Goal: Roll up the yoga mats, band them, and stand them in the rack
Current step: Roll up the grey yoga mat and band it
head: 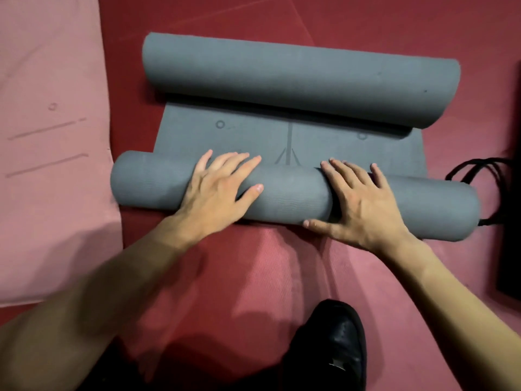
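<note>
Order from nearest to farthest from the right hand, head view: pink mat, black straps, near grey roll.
1. Near grey roll, under the right hand.
2. Black straps, to the right.
3. Pink mat, far left.

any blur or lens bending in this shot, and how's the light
Head view: wide-angle lens bows the grey mat's far roll and near roll; left hand and right hand read sharp, left forearm soft; dim light, arm shadows on the red mat.

I see a dark red matted floor (366, 21), shadowed near me, with a black panel (510, 221) lying along its right edge.
</note>
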The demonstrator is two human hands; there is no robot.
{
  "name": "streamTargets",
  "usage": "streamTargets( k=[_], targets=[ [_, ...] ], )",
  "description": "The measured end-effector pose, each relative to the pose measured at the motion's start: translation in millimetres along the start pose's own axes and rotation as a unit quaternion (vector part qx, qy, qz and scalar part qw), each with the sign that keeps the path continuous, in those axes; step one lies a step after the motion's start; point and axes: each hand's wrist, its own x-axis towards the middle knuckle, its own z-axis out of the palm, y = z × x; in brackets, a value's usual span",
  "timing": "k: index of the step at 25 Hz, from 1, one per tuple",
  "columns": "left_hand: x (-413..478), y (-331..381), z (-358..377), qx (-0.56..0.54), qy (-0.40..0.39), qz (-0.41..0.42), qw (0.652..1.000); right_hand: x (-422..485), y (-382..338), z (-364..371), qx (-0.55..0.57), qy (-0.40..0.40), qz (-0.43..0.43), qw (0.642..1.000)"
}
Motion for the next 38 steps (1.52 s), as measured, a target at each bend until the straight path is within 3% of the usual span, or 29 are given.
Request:
streamTargets(
  k=[4, 9, 13, 17, 20, 22, 26, 30, 34, 38],
  targets=[
    [-1.5, 12.0, 4.0, 0.019, 0.011, -0.071, 0.997, 26.0, 5.7, -22.8, 0.044, -0.049, 0.05, 0.997],
    [15.3, 12.3, 2.0, 0.005, -0.01, -0.092, 0.996, 14.7, -11.2, -1.3, -0.003, 0.013, 0.015, 1.0],
    [8.6, 21.9, 4.5, 0.028, -0.014, -0.068, 0.997, 43.8, 1.3, -21.4, 0.012, -0.058, 0.049, 0.997],
    [31.5, 15.0, -2.8, -0.003, -0.052, -0.093, 0.994, 13.8, -20.0, 0.7, -0.029, 0.031, 0.051, 0.998],
    [17.8, 24.9, 6.2, 0.058, 0.009, -0.053, 0.997, 26.8, -11.1, -4.6, 0.003, 0.018, 0.07, 0.997],
    [16.3, 24.1, 12.7, 0.071, 0.008, -0.038, 0.997, 34.7, -12.5, -12.1, 0.003, 0.007, 0.083, 0.997],
    [43.7, 16.0, 3.9, 0.039, -0.039, -0.058, 0.997, 16.2, -27.8, 2.2, -0.012, 0.061, 0.089, 0.994],
    [32.8, 10.8, 13.5, 0.083, 0.013, -0.023, 0.996, 38.6, -18.7, -2.9, -0.019, 0.037, 0.097, 0.994],
    [63.8, -6.7, -3.1, 0.044, -0.07, -0.01, 0.997, 66.1, -1.8, -12.2, -0.05, 0.019, 0.083, 0.995],
    [77.8, -28.4, -16.2, 0.046, -0.118, 0.063, 0.99, 80.9, 17.6, -25.5, -0.052, -0.002, 0.054, 0.997]
  ],
)
